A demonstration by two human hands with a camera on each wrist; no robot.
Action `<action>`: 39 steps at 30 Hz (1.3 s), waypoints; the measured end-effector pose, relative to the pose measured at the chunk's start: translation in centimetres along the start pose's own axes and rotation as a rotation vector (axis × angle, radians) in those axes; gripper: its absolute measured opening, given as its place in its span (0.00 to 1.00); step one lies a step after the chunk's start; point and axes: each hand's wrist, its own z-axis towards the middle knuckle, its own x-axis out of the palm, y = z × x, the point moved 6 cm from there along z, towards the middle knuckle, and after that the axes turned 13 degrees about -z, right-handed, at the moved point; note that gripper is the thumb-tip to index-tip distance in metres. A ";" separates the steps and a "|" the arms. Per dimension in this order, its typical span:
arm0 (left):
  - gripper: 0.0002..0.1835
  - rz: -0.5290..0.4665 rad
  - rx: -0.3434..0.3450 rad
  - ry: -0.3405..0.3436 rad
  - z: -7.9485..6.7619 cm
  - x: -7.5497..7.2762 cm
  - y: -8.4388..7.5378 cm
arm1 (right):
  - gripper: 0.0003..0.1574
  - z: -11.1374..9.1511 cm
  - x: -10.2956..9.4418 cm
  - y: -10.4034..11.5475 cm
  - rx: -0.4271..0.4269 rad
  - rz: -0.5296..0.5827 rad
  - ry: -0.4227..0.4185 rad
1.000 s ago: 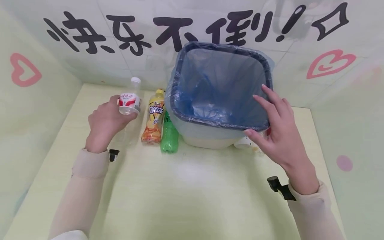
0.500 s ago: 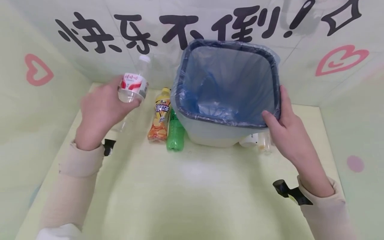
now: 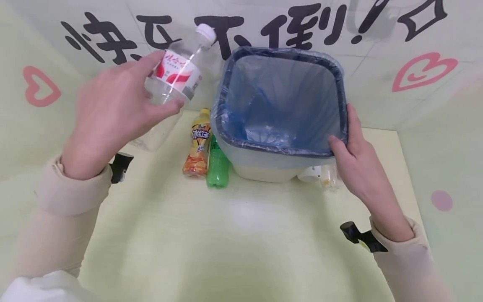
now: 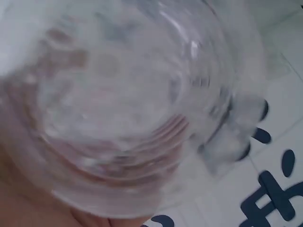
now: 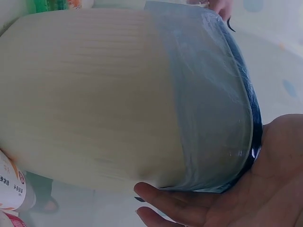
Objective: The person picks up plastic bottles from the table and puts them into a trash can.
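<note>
In the head view my left hand (image 3: 109, 113) holds a clear plastic bottle (image 3: 177, 75) round its middle. The bottle has a white cap and a red and white label, and it is raised and tilted toward the trash bin (image 3: 260, 173). Its round base (image 4: 109, 104) fills most of the left wrist view, blurred. My right hand (image 3: 360, 172) grips the bin's right rim, thumb over the edge and fingers outside. A thin blue bag (image 3: 279, 105) lines the pale bin and folds over its rim. The right wrist view shows the bin's side (image 5: 94, 99) and the bag's overhang.
Left of the bin, an iced tea bottle (image 3: 197, 147) and a green bottle (image 3: 218, 167) lie side by side on the pale table (image 3: 241, 235). By the bin's right side lie a white container (image 3: 310, 173) and a clear one (image 3: 329, 176). Printed walls (image 3: 422, 113) enclose the back and sides.
My left hand has lifted the clear bottle up and toward the bin, tilting it right. My right hand has moved from over the bin's right edge to gripping the rim.
</note>
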 end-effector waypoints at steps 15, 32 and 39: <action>0.44 0.088 0.238 0.132 3.9 0.4 -5.7 | 0.40 0.4 0.2 0.7 -0.014 -0.026 0.030; 0.36 0.085 0.259 0.395 6.4 5.6 -14.9 | 0.42 0.7 0.0 0.9 -0.014 -0.059 0.031; 0.33 0.103 0.270 0.389 6.5 6.9 -14.7 | 0.42 0.7 0.0 0.7 -0.014 -0.070 0.024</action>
